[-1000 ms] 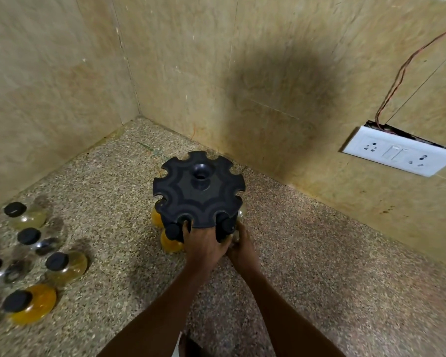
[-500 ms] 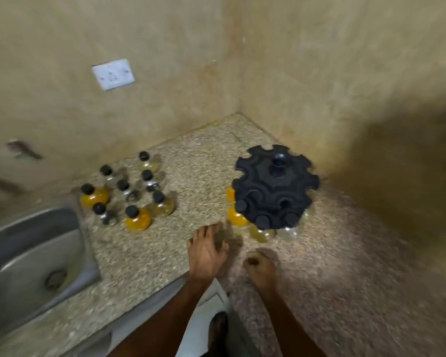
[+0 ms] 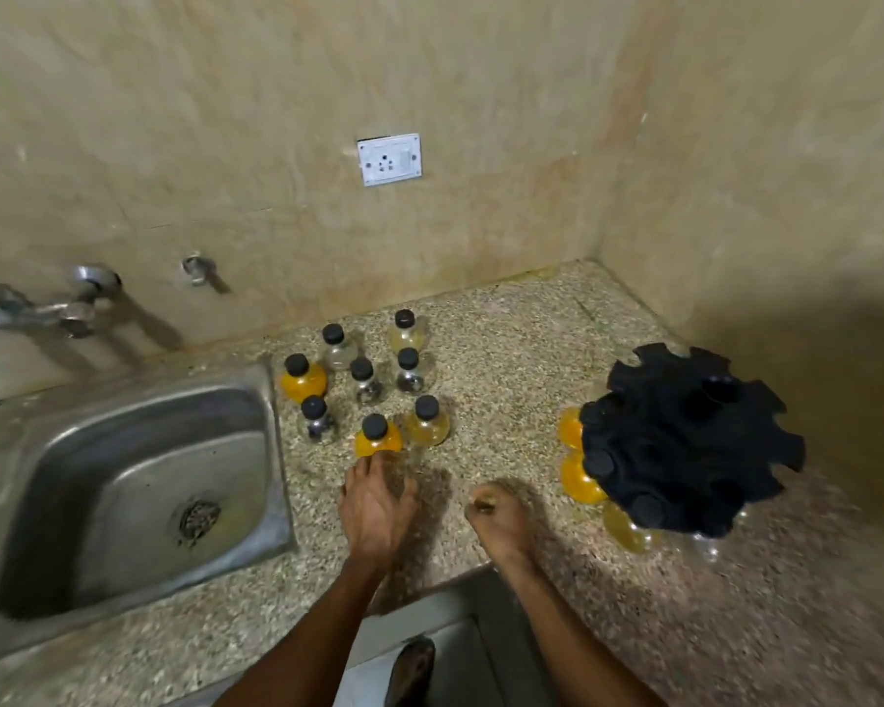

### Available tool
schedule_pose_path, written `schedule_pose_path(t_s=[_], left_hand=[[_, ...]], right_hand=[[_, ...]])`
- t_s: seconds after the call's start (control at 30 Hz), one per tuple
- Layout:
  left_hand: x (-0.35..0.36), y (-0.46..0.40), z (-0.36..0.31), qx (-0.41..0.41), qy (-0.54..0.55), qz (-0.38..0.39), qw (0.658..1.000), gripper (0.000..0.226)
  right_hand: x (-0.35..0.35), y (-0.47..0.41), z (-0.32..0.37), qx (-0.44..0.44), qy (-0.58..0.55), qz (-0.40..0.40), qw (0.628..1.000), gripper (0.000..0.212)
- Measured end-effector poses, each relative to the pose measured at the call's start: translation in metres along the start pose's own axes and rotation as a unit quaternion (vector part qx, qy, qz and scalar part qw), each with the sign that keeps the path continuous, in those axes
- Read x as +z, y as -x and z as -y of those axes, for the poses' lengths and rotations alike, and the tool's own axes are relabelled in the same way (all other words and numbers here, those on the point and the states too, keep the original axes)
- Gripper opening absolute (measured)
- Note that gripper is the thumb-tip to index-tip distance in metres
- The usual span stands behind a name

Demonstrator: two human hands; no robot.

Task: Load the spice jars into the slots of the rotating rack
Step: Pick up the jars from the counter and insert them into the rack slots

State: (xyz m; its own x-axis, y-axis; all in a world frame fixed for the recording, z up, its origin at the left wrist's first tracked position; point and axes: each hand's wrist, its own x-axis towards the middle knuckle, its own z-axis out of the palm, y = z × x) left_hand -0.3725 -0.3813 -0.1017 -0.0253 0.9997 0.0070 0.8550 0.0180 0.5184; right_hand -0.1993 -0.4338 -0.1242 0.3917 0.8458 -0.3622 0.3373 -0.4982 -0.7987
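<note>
Head view looks down on a speckled stone tabletop [image 3: 506, 349] set in a corner of beige tiled walls, with a steel sink [image 3: 139, 482] sunk into it on the left, a tap [image 3: 37, 311] above the sink and a white wall socket [image 3: 389, 159] higher up. Eight loose spice jars [image 3: 363, 380] with black caps stand grouped between the sink and the black rotating rack [image 3: 685, 441], which stands near the right wall with several filled jars [image 3: 580, 479] hanging in its near slots. Nothing lies between the hands and the group. Nearest of the loose ones is an orange-filled jar [image 3: 377, 437]; the left hand [image 3: 376, 507] reaches toward it with its fingers [image 3: 373, 464] extended and released, tips at the jar's base, though contact cannot be told. Right hand [image 3: 501, 517] hovers over the tabletop between the group and the rack, well short of both, fingers curled into a loose fist and holding nothing
</note>
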Motion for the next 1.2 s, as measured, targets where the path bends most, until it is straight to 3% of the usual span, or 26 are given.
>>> schedule_pose_path(t_s=[0.2, 0.37, 0.47, 0.57, 0.77, 0.93, 1.07, 1.2], left_hand=[[-0.015, -0.050, 0.008, 0.056, -0.012, -0.002, 0.998, 0.060], [-0.026, -0.091, 0.008, 0.094, -0.033, -0.017, 0.995, 0.056], [-0.028, -0.116, 0.006, 0.111, -0.044, 0.000, 0.993, 0.056], [-0.028, -0.134, -0.003, 0.124, -0.081, 0.054, 0.987, 0.059], [-0.024, -0.163, -0.022, 0.164, -0.111, 0.076, 0.977, 0.051], [-0.004, -0.161, -0.047, 0.207, -0.119, 0.117, 0.964, 0.059], [0.016, -0.144, -0.079, 0.228, -0.113, 0.164, 0.953, 0.061], [0.044, -0.121, -0.089, 0.224, -0.126, 0.233, 0.938, 0.069]], right_hand=[[0.034, -0.047, 0.054, -0.002, 0.017, -0.028, 0.999, 0.029], [0.054, -0.076, 0.089, -0.013, 0.033, -0.053, 0.998, 0.088], [0.061, -0.095, 0.105, 0.002, 0.063, -0.046, 0.997, 0.105], [0.074, -0.116, 0.105, 0.003, 0.098, -0.041, 0.994, 0.093], [0.072, -0.119, 0.103, -0.026, 0.002, -0.060, 0.998, 0.059], [0.042, -0.093, 0.069, 0.021, -0.025, -0.141, 0.990, 0.071], [0.010, -0.066, 0.040, 0.054, -0.020, -0.154, 0.986, 0.068], [-0.011, -0.040, 0.016, 0.067, -0.014, -0.201, 0.977, 0.086]])
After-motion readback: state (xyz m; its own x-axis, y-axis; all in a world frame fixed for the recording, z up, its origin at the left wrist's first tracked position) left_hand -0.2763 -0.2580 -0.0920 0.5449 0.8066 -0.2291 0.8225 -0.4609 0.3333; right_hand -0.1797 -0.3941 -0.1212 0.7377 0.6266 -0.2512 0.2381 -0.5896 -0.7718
